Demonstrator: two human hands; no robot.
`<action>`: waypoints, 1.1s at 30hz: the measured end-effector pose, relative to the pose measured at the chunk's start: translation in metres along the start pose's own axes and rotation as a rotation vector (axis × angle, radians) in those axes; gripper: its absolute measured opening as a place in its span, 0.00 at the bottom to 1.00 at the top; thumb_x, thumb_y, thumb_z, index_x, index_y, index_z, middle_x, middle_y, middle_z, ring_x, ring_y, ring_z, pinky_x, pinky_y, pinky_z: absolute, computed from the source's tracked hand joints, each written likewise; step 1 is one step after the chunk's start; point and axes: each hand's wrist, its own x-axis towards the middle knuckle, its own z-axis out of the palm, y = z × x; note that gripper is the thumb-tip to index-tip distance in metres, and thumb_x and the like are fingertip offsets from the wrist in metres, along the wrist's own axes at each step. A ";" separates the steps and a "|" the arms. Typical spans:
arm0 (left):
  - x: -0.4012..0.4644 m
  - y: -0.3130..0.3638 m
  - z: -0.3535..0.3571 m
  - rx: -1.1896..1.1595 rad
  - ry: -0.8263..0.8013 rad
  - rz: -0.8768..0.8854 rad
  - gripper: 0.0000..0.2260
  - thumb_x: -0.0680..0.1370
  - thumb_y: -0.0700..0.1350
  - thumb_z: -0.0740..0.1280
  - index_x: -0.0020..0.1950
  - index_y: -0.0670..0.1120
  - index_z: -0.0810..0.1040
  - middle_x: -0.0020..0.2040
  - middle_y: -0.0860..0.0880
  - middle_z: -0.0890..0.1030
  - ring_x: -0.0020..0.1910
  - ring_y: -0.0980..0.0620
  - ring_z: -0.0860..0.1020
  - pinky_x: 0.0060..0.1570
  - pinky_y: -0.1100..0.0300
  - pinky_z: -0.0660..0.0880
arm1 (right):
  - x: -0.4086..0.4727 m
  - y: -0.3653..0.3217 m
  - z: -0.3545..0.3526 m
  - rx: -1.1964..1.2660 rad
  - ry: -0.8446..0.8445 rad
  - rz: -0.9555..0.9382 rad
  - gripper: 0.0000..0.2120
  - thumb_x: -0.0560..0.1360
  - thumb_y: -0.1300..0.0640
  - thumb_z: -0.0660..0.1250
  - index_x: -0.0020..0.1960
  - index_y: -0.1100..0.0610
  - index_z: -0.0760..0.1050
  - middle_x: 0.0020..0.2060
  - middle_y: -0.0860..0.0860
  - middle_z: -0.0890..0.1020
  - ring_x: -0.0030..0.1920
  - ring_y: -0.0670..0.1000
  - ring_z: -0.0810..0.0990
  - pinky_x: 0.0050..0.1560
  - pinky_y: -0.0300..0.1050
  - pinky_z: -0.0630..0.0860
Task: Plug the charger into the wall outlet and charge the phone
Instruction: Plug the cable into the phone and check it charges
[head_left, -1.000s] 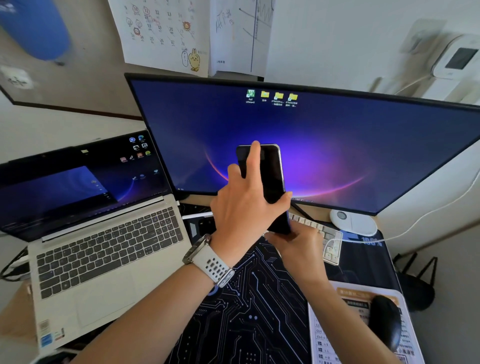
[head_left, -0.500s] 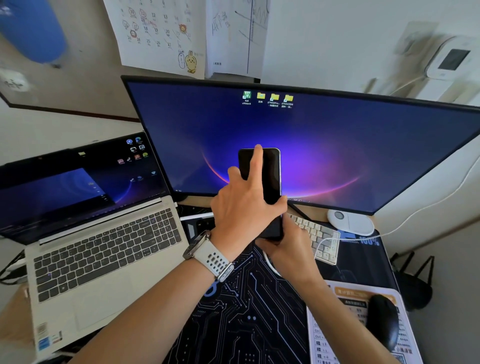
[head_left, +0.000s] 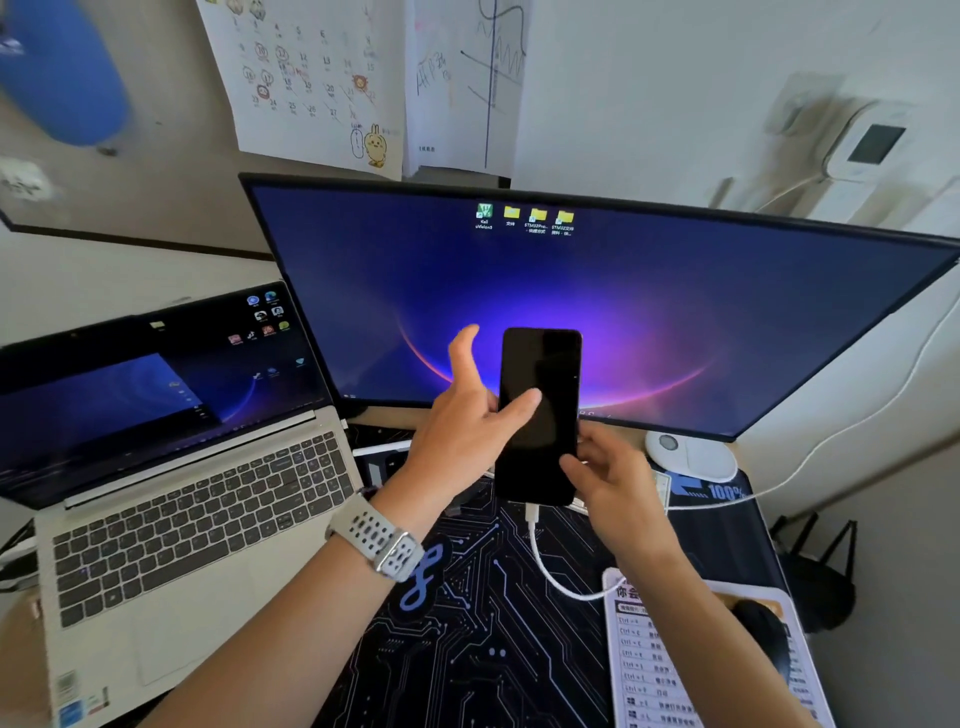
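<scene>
The black phone (head_left: 540, 415) stands upright in front of the monitor, its screen dark. A white charging cable (head_left: 545, 566) is plugged into the phone's bottom edge, loops down over the desk mat and passes under my right forearm. Another run of white cable (head_left: 810, 457) climbs the right wall. My left hand (head_left: 462, 431) is at the phone's left edge, thumb on the screen, index finger lifted clear, other fingers hidden behind. My right hand (head_left: 613, 483) grips the lower right corner. A blurred wall plate (head_left: 802, 101) sits at the upper right; I cannot make out a charger there.
A wide monitor (head_left: 623, 291) fills the back, and an open laptop (head_left: 171, 509) stands at the left. A circuit-pattern desk mat (head_left: 467, 649) lies below my hands. A white round device (head_left: 691, 457), a black mouse (head_left: 763, 629) on a printed pad and a black router (head_left: 815, 571) are at the right.
My left hand slid off the phone's front to its left edge, uncovering the screen. My right hand rose from under the phone to its lower right corner. The plugged-in cable now shows.
</scene>
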 end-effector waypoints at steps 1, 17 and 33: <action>-0.003 0.000 0.000 -0.118 -0.014 -0.042 0.32 0.76 0.55 0.65 0.73 0.58 0.49 0.41 0.45 0.81 0.44 0.47 0.79 0.52 0.43 0.75 | 0.001 0.001 -0.002 0.015 0.007 0.006 0.19 0.76 0.70 0.63 0.61 0.52 0.76 0.43 0.54 0.86 0.45 0.53 0.85 0.53 0.60 0.79; -0.015 0.003 -0.015 -0.508 -0.127 -0.199 0.17 0.78 0.42 0.60 0.64 0.55 0.77 0.47 0.58 0.85 0.48 0.60 0.82 0.41 0.66 0.75 | 0.001 -0.015 -0.010 0.581 -0.331 0.065 0.23 0.76 0.59 0.53 0.69 0.48 0.72 0.64 0.49 0.79 0.61 0.48 0.76 0.63 0.52 0.65; -0.013 0.007 -0.019 -0.534 -0.099 -0.289 0.14 0.78 0.48 0.59 0.59 0.59 0.80 0.54 0.52 0.82 0.47 0.56 0.83 0.44 0.61 0.74 | 0.004 -0.009 -0.012 0.674 -0.372 0.113 0.24 0.76 0.59 0.51 0.70 0.50 0.71 0.67 0.54 0.76 0.64 0.51 0.74 0.64 0.53 0.64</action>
